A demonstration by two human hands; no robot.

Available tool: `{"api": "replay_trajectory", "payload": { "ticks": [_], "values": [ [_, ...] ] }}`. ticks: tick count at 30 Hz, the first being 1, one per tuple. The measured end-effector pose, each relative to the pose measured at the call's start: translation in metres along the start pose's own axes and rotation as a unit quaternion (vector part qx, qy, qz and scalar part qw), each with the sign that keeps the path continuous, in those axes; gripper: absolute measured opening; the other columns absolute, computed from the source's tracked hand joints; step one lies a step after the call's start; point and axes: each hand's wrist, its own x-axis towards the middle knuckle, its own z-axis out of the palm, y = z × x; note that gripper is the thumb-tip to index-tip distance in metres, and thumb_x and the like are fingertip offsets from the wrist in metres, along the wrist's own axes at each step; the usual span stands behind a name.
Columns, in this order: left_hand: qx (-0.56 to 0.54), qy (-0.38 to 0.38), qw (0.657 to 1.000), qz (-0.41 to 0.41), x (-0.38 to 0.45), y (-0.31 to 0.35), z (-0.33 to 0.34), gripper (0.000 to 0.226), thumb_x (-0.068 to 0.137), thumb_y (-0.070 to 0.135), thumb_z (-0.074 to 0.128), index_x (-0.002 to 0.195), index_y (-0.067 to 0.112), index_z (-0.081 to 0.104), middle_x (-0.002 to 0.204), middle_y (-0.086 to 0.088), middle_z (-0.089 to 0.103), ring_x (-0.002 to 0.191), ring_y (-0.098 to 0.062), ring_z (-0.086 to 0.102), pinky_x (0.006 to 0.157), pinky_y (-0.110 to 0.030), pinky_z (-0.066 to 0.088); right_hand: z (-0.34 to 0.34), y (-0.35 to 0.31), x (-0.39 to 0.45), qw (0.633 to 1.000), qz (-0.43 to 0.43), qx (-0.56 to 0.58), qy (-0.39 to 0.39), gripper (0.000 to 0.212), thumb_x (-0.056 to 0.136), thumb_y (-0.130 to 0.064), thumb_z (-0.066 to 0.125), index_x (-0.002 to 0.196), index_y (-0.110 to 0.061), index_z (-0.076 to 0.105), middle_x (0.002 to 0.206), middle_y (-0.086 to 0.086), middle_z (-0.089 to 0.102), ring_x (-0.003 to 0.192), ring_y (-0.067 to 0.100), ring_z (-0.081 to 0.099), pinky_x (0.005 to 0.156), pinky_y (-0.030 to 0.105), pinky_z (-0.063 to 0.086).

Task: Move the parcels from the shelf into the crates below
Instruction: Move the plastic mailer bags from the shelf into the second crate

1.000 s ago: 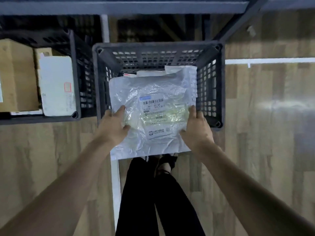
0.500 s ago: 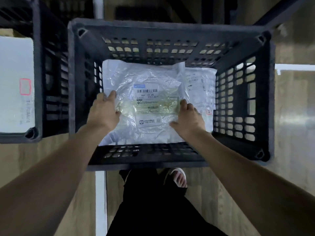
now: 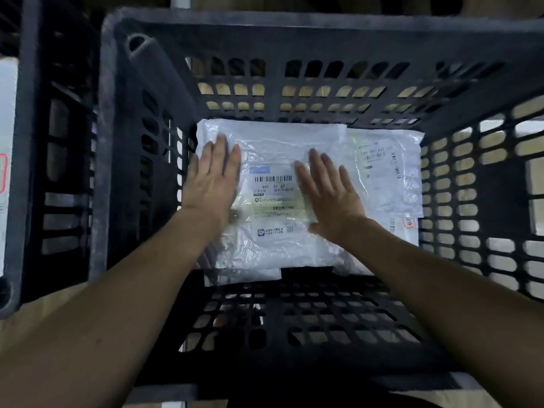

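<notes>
A flat parcel in a clear plastic bag (image 3: 273, 201), with a white barcode label, lies at the bottom of the dark slotted crate (image 3: 294, 33). My left hand (image 3: 213, 178) lies flat on the parcel's left part, fingers straight. My right hand (image 3: 329, 191) lies flat over its right part, fingers spread. Neither hand grips anything. Beneath and to the right, another bagged parcel (image 3: 388, 172) with printed labels shows, partly covered by the top one.
A second dark crate (image 3: 59, 172) stands close on the left, with a white parcel (image 3: 6, 172) just visible in it at the frame's edge. The crate's perforated walls rise on all sides of my hands. Wood-look floor shows at the lower left.
The parcel went from above the crate's rim down to its bottom. Both hands let go of its edges and now lie flat on top. The view moved closer to the crate.
</notes>
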Motion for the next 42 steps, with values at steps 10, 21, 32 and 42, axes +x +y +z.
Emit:
{"api": "replay_trajectory", "payload": {
  "ticks": [10,21,32,42],
  "values": [
    [0.033,-0.116,0.991,0.056,0.038,-0.004,0.01,0.093,0.089,0.008,0.052,0.146,0.009,-0.021,0.155,-0.009,-0.023,0.146,-0.024,-0.006,0.117,-0.042,0.001,0.004,0.005,0.034,0.998,-0.049,0.01,-0.05,0.136,0.069,-0.046,0.08,0.145,-0.016,-0.029,0.151,0.015,-0.034,0.144,0.031,-0.021,0.117,0.038,-0.003],
    [0.062,-0.058,0.995,0.056,-0.031,0.02,0.011,0.107,0.079,0.028,0.07,0.149,0.013,-0.011,0.156,-0.017,-0.007,0.144,-0.031,0.006,0.116,-0.045,0.0,0.006,-0.01,-0.014,0.999,-0.032,0.014,0.017,0.092,0.093,-0.016,0.056,0.15,-0.018,-0.018,0.154,0.018,-0.027,0.146,0.032,-0.007,0.118,0.035,0.01],
    [0.052,-0.107,0.988,0.094,-0.028,0.016,0.032,0.109,0.083,0.025,0.068,0.147,0.015,-0.019,0.154,-0.014,-0.023,0.146,-0.027,-0.003,0.116,-0.045,0.0,0.02,-0.008,-0.014,0.998,-0.052,0.012,-0.034,0.107,0.086,-0.043,0.065,0.15,-0.02,-0.019,0.154,0.016,-0.027,0.146,0.03,-0.007,0.115,0.036,0.021],
    [-0.02,-0.074,0.993,0.085,-0.027,0.01,0.018,0.12,0.072,0.037,0.076,0.149,0.016,-0.014,0.156,-0.013,-0.018,0.145,-0.029,-0.003,0.117,-0.05,0.004,-0.007,0.001,0.0,0.997,-0.063,-0.049,-0.013,0.107,0.084,-0.05,0.064,0.15,-0.013,-0.01,0.155,0.027,-0.012,0.145,0.04,0.001,0.118,0.044,0.01]
  ]
}}
